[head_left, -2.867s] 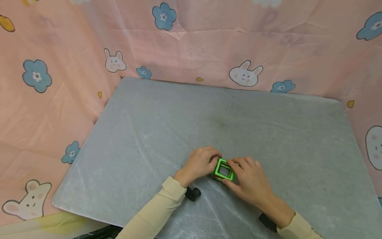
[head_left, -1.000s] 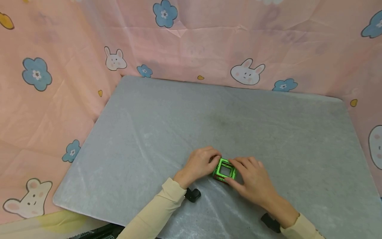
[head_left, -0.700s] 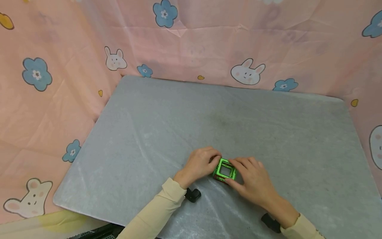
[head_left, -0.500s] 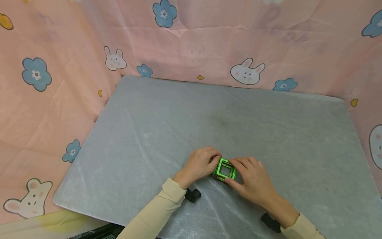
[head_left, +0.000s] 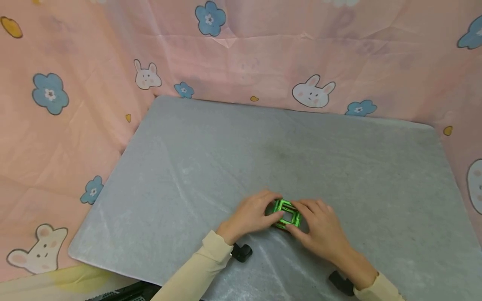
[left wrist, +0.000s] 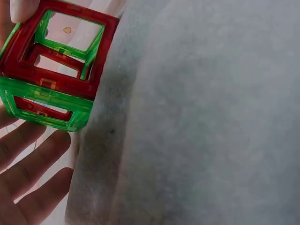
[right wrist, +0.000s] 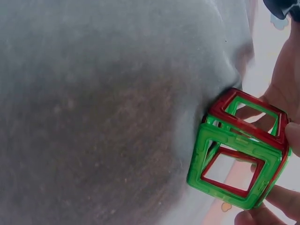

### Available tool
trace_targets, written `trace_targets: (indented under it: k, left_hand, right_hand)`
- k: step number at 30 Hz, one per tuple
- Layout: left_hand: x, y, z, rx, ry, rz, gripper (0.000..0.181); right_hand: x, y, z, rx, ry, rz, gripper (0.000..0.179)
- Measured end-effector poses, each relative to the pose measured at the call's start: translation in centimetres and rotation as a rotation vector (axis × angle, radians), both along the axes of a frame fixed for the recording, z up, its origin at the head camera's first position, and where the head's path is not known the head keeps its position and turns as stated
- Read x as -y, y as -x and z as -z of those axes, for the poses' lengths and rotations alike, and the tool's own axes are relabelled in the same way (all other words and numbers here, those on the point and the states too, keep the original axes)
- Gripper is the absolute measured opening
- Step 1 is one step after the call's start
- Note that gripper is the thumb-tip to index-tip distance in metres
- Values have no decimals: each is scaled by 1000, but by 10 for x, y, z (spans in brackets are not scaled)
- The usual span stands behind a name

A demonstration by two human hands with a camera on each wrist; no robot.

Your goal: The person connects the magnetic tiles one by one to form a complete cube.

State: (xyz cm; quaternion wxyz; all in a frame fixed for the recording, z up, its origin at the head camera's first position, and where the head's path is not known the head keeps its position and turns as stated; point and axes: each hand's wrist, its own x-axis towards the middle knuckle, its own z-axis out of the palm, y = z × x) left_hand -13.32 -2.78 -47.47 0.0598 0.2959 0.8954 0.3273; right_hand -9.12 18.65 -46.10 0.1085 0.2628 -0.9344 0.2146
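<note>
A small cube of magnetic tiles (head_left: pixel 296 219), with green and red see-through frames, is between the two hands low in the head view. Its red face shows in the left wrist view. The left hand (head_left: pixel 252 215) straddles its left side: the thumb lies against it and one finger reaches the far left corner. In the left wrist view several fingers (left wrist: pixel 33 166) of this hand are spread beside the cube's green side. The right hand (head_left: pixel 321 230) grips the cube's right side, thumb near and fingers far. The right wrist view shows that thumb (right wrist: pixel 293 138) on the red edge.
Grey cloth covers the table (head_left: pixel 211 159). A pink curtain (head_left: pixel 256 62) with rabbits and flowers hangs behind and beside it. Black wrist cameras sit below the left sleeve (head_left: pixel 242 253) and right wrist (head_left: pixel 341 282). A black object (head_left: pixel 128 292) lies past the front left edge.
The left hand has widened, and its thumb has shifted right and down across the cube's near left side. The cube has moved slightly right. The right hand keeps nearly the same place.
</note>
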Motion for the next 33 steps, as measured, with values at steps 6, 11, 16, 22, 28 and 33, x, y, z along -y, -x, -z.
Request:
trace_targets:
  k: [6,11,16,22,28,33]
  left_hand:
    - [2,-5,2,52,19,18,62]
    - [4,-6,2,70,-1,38,65]
    - [4,-6,1,74,-4,50,64]
    - [4,-7,2,41,-10,49,62]
    - [4,-8,2,36,-13,56,63]
    - [3,-8,1,39,5,58,67]
  right_hand:
    - [0,-3,5,-27,34,3,61]
    - [0,-4,7,-53,50,9,75]
    - [0,-4,7,-46,51,20,72]
    - [0,-5,6,-45,50,14,73]
    - [-1,-4,6,-31,46,8,66]
    - [-3,-4,5,-12,33,4,57]
